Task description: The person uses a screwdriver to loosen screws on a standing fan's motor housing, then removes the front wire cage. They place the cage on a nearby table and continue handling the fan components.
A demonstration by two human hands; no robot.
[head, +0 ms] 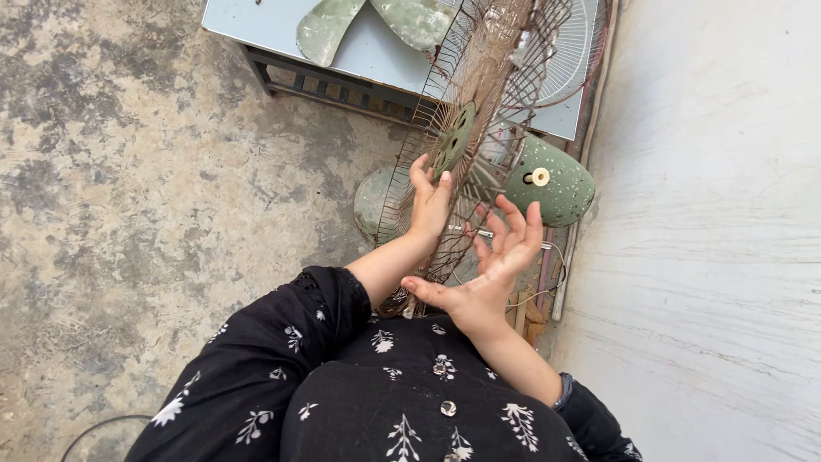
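Observation:
A rusty wire fan guard (487, 94) stands upright in front of me, with a round green hub plate (453, 137) at its middle. My left hand (429, 198) rests flat against the near side of the wires, just below the hub, fingers pointing up. My right hand (494, 269) is spread open on the other side of the guard's lower part, palm up, touching or nearly touching the wires. Behind the guard sits the green fan motor housing (556, 181) with a pale knob on its back.
A light blue metal table (256, 26) at the top carries green fan blades (329, 30) and a white wire guard (569, 60). A white wall (710, 239) rises close on the right. Stained concrete floor (128, 214) lies to the left; a thin cable (554, 274) hangs near the wall.

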